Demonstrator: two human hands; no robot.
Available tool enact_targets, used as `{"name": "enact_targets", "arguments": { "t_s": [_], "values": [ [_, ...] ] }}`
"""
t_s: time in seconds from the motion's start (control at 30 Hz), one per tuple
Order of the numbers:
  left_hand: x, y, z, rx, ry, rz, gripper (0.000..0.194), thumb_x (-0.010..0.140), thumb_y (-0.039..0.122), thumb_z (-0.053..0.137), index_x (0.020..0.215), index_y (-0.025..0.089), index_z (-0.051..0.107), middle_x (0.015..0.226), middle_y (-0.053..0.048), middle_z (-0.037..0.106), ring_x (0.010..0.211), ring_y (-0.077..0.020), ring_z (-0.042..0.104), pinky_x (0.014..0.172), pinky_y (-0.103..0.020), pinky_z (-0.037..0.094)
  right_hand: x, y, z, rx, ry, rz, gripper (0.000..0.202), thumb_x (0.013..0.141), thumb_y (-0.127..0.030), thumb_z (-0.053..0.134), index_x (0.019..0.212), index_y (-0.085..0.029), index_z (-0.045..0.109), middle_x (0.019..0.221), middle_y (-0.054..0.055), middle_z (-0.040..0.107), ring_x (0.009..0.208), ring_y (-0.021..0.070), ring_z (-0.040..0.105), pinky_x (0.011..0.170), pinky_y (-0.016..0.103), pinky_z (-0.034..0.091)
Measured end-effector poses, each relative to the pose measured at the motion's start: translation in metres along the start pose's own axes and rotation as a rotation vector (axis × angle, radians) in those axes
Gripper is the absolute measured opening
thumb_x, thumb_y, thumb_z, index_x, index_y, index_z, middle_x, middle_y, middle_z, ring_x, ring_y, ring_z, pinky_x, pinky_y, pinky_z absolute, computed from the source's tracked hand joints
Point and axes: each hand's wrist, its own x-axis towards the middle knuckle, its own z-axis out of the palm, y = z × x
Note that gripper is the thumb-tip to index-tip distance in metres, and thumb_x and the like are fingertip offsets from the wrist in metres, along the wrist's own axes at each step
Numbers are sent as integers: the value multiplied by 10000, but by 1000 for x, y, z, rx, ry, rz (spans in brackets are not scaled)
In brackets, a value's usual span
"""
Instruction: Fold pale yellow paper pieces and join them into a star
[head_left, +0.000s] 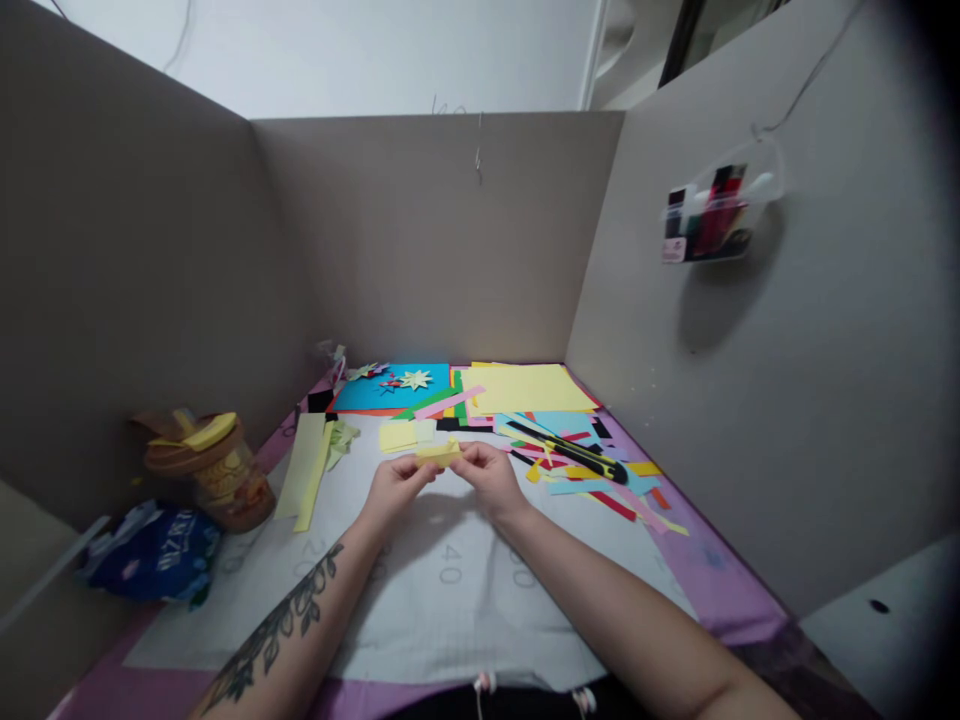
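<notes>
A bit of yellow paper point(437, 457) is held up to the left of the knife point(574, 452). The left hand point(391, 492) pinches one end and the right hand point(495, 483) pinches the other — fingers and thumbs are closed on it. The paper looks small and thin, so it might rip if the hands pull too hard, or bend crooked if one end slips. The knife lies on loose strips point(622, 505). I can't tell if its blade is out — if so, reaching there could cut a finger. A bump from the right arm could scatter the strips around the knife.
</notes>
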Motion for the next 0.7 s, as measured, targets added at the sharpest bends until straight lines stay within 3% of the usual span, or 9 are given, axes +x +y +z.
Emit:
{"name": "enact_targets", "arguments": {
  "t_s": [0.2, 0.37, 0.53, 0.7],
  "values": [
    [2, -7, 8, -159, 87, -55, 259, 669, 390, 729, 598, 153, 652, 653, -38, 692, 656, -175, 611, 627, -253, 434, 2, 11, -2, -18, 159, 23, 214, 614, -253, 761, 549, -182, 570, 557, -39, 549, 561, 120, 480, 614, 270, 385],
    [3, -7, 11, -238, 129, -78, 287, 617, 356, 770, 542, 158, 577, 568, -13, 644, 627, -167, 610, 598, -244, 426, 3, 16, -3, -25, 204, 28, 229, 604, -247, 762, 537, -178, 554, 528, -49, 514, 541, 110, 439, 596, 266, 359],
    [0, 1, 13, -251, 159, -129, 296, 597, 327, 777, 534, 156, 544, 588, -23, 663, 580, -143, 592, 584, -240, 433, 3, 21, -4, -16, 215, 37, 243, 612, -266, 762, 552, -177, 544, 536, -48, 510, 545, 108, 432, 587, 263, 355],
    [2, -5, 15, -347, 155, -163, 335, 577, 320, 787, 526, 163, 496, 597, -27, 675, 593, -145, 606, 580, -237, 442, 3, 24, -4, -16, 230, 41, 269, 604, -303, 767, 563, -179, 532, 547, -45, 515, 548, 110, 441, 587, 264, 372]
  ]
}}
